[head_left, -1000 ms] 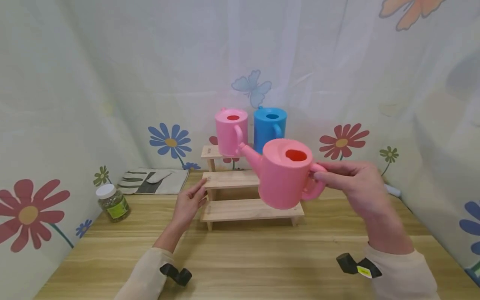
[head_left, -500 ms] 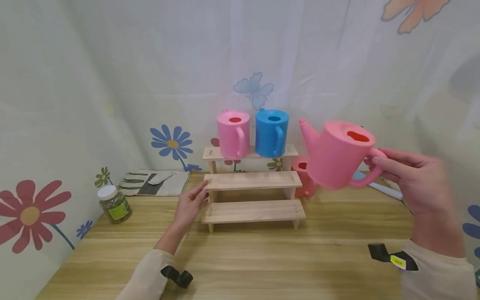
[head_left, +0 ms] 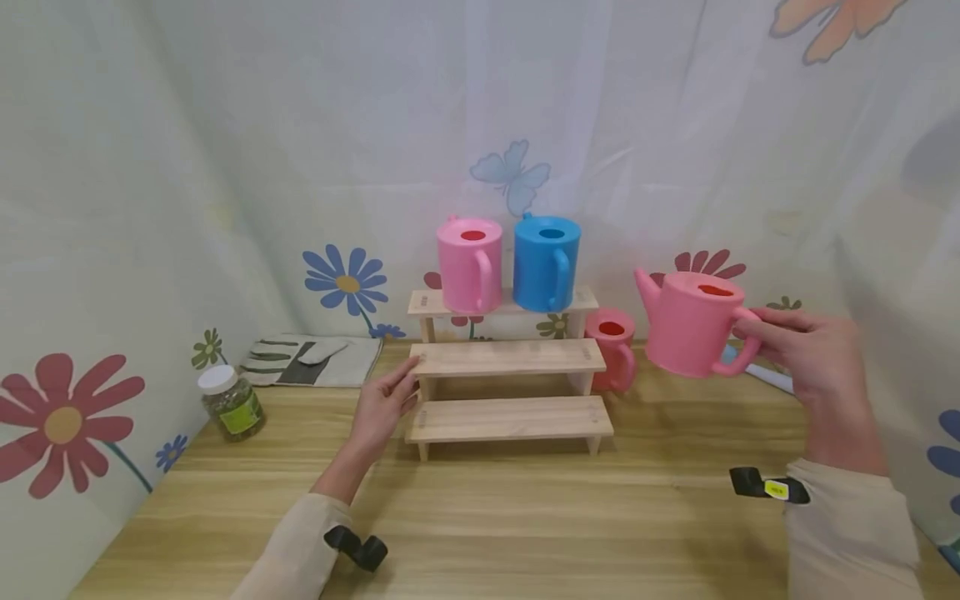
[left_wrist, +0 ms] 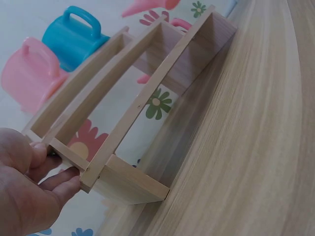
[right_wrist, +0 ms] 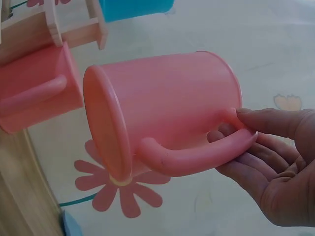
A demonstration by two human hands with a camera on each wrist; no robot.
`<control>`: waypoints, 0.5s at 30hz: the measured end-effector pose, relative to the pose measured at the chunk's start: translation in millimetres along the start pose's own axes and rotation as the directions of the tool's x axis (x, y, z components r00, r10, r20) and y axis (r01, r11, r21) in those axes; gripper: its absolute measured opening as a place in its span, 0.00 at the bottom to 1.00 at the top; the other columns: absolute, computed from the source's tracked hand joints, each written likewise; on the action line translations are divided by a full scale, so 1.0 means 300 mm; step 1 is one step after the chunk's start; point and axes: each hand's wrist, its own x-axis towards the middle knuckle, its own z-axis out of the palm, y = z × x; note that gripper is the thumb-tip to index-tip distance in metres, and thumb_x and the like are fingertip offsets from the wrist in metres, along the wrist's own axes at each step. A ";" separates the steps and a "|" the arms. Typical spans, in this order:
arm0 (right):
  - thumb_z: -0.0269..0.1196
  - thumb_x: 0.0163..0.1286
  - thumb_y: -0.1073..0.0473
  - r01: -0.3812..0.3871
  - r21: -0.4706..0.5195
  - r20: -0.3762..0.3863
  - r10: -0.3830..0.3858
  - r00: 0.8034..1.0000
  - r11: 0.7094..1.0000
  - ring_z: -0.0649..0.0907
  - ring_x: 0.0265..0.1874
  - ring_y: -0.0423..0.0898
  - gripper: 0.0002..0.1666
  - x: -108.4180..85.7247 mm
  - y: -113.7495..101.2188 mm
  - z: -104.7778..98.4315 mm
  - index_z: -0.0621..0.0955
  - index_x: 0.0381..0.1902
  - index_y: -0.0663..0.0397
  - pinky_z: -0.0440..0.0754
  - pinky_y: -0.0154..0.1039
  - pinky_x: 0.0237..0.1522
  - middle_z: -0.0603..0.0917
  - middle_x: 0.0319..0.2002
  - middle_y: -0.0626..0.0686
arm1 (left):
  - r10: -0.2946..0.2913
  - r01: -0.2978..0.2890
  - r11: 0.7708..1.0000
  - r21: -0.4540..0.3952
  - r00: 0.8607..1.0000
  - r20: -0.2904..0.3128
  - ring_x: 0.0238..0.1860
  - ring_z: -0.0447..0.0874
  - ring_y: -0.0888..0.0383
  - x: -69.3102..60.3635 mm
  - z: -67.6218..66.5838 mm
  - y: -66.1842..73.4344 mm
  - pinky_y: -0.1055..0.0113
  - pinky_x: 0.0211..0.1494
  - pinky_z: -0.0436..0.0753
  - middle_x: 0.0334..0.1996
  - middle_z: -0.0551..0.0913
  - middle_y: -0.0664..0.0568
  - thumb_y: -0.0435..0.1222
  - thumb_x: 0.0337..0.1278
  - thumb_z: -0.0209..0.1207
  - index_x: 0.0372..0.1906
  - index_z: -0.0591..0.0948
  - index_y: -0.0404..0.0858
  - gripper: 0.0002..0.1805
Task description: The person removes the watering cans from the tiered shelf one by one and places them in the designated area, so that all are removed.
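Observation:
My right hand (head_left: 821, 354) pinches the handle of a coral-pink watering can (head_left: 690, 329), held up in the air to the right of a three-step wooden stand (head_left: 510, 358). In the right wrist view, thumb and fingers wrap the upper part of that can's handle. At the stand's left end, my left hand (head_left: 382, 408) grips the edge of the middle step; the left wrist view shows thumb and fingers around the wood. On the top step stand a light pink watering can (head_left: 465, 271) and a blue watering can (head_left: 542, 267), handles toward me.
Another coral watering can (head_left: 622, 360) stands on the table (head_left: 525, 517) behind the stand's right end. A white and blue tool (head_left: 768, 379), partly hidden, lies at right. Gloves (head_left: 300, 362) and a white-lidded jar (head_left: 236, 410) are at left. A flowered curtain (head_left: 645, 125) hangs behind.
My right hand has carried the coral watering can rightward from in front of the stand, then slightly lower, uncovering the can behind. My left hand stays at the stand.

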 end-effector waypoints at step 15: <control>0.69 0.64 0.38 -0.156 -0.436 -0.097 0.126 0.987 0.886 0.84 0.40 0.44 0.42 0.097 0.179 0.051 0.77 0.65 0.61 0.85 0.30 0.40 0.85 0.48 0.55 | 0.007 -0.007 1.000 0.013 1.000 0.008 0.68 0.68 0.42 0.002 -0.002 -0.002 0.53 0.65 0.74 0.72 0.65 0.41 0.31 0.78 0.47 0.72 0.69 0.37 0.23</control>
